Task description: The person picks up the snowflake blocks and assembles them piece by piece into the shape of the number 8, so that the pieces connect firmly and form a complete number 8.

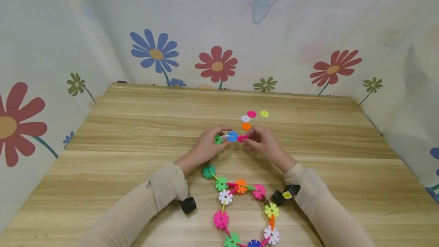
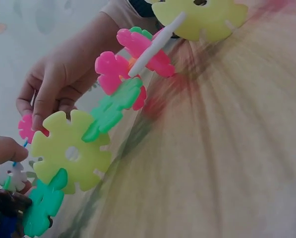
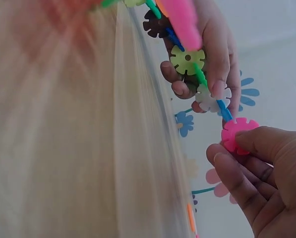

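My left hand (image 1: 205, 146) pinches a white notched plastic disc (image 3: 205, 101) at the end of a chain of interlocking flower-shaped discs. A blue disc (image 1: 232, 136) is slotted into the white one. With thumb and fingers my right hand (image 1: 267, 146) pinches a pink disc (image 3: 237, 130), which meets the blue disc's other side. Behind the white disc, the right wrist view shows a yellow-green disc (image 3: 187, 59) near the left fingers. More of the chain, with a yellow disc (image 2: 71, 163) and green disc (image 2: 115, 106), hangs in the left wrist view.
Beyond my hands lie several loose discs: orange (image 1: 246, 126), white (image 1: 245, 118), pink (image 1: 252, 114) and yellow (image 1: 264, 113). A looped stretch of chain, with an orange disc (image 1: 241, 186), rests on the wooden table (image 1: 137, 125) between my forearms. A flower-printed curtain (image 1: 284, 41) stands behind.
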### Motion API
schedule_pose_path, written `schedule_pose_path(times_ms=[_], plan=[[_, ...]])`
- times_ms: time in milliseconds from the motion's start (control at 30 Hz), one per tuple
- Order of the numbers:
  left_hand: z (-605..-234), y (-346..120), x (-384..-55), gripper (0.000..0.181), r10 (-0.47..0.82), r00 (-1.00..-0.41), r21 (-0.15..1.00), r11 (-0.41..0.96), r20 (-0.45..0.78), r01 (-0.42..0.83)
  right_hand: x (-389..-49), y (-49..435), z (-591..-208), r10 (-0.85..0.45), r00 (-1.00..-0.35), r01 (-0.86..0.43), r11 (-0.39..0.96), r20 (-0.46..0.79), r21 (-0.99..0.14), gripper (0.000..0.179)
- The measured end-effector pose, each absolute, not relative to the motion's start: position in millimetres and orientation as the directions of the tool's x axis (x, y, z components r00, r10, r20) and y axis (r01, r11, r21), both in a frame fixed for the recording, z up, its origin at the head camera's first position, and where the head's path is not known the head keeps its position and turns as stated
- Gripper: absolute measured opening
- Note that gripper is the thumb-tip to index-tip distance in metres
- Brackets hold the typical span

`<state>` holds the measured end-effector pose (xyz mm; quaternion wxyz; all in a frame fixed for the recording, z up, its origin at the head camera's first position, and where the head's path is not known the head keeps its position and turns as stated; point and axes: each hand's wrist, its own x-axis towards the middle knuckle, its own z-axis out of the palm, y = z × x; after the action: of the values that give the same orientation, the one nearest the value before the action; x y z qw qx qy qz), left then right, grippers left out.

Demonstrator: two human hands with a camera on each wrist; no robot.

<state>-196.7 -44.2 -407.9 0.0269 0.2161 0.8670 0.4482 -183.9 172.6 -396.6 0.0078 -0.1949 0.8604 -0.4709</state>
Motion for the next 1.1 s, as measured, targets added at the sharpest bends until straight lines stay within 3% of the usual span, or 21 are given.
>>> schedule_pose_path(times_ms=[267, 567, 1100], plan=[[-408, -41, -201, 0.04, 0.41, -0.897, 0.748, 0.54, 0.167, 0.386, -181, 167, -397, -0.355, -0.9, -0.423, 0.571, 0.252, -0.704, 0.006], [-409, -39, -200, 0.035, 0.377, -0.913, 0.763, 0.542, 0.155, 0.353, -179, 162, -397, -0.399, -0.831, -0.55, 0.692, 0.387, -0.468, 0.005], [-412, -40, -197, 0.035, 0.341, -0.929, 0.752, 0.572, 0.144, 0.327, -183, 154, -405, -0.329, -0.896, -0.442, 0.608, 0.297, -0.66, 0.005]])
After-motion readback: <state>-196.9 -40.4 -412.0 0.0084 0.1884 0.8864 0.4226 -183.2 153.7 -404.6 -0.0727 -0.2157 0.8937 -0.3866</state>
